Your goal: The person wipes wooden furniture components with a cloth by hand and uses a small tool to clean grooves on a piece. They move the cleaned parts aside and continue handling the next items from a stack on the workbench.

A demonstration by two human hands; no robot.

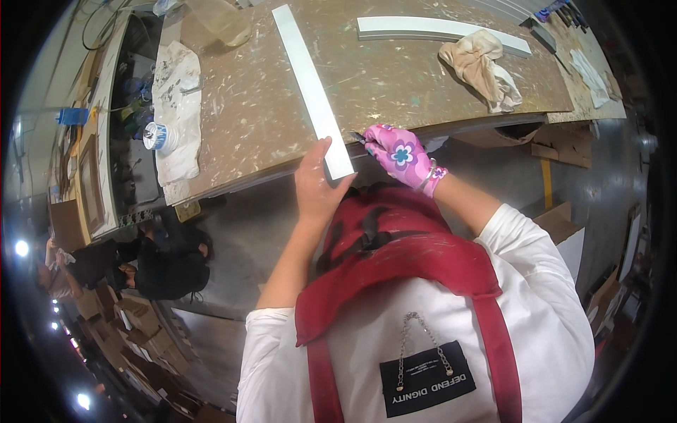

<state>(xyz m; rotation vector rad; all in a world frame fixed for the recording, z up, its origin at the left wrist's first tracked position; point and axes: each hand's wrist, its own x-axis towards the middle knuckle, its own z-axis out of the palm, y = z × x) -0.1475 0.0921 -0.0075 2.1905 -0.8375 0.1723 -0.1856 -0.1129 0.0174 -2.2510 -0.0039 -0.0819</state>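
A long white strip point(308, 84) with squared edges lies across the paint-marked workbench point(233, 92), its near end at the front edge. My bare left hand point(319, 185) grips that near end, thumb on one side and fingers on the other. Just right of the strip is my right hand point(400, 155), in a pink flowered glove. Its fingers are closed around a small dark tool point(357, 137) whose tip points at the strip; its exact kind is too small to make out. A second white strip point(437, 29) lies at the far right of the bench.
A crumpled beige cloth point(483, 67) lies by the second strip. On the left, a stained white cloth point(176, 106) carries a small white-and-blue tub point(162, 137). A clear plastic bag point(218, 21) sits at the far left. Another person point(166, 261) is low down at left, near cardboard boxes point(148, 328).
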